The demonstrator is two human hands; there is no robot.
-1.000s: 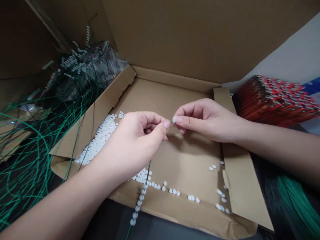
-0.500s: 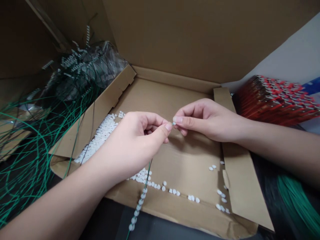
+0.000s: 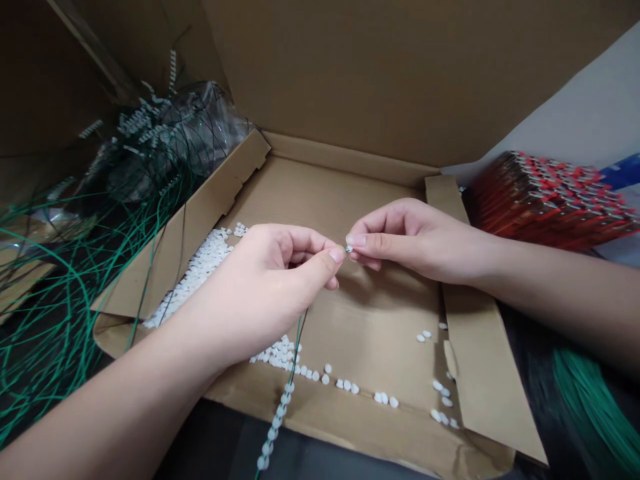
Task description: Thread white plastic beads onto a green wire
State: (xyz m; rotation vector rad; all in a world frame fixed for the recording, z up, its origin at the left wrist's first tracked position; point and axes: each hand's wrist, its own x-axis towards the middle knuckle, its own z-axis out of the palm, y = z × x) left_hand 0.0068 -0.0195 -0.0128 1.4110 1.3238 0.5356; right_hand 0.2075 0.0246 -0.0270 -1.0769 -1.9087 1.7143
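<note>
Above the middle of a shallow cardboard tray (image 3: 330, 427), both my hands meet fingertip to fingertip. My left hand (image 3: 285, 287) is closed in a pinch of thumb and forefinger. Below it hangs a thin green wire (image 3: 299, 333), its upper part hidden by the hand. Several white discs (image 3: 276, 423) are strung on the wire, past the tray's front edge. My right hand (image 3: 405, 240) pinches a small white disc (image 3: 349, 249) between thumb and forefinger, close to the left fingertips. Whether the wire passes through this disc, I cannot make out.
Loose white discs (image 3: 203, 263) are heaped at the tray's left, with others scattered along its front and right. Green wires (image 3: 65, 287) with strung discs and clear plastic lie left. A red-and-silver stack (image 3: 555, 200) stands right, above a green wire coil (image 3: 595, 400). Tall cardboard (image 3: 340, 73) rises behind.
Both hands keep almost the same pinch, with their fingertips still together. The view has shifted slightly, and the hanging string of discs has swung a little.
</note>
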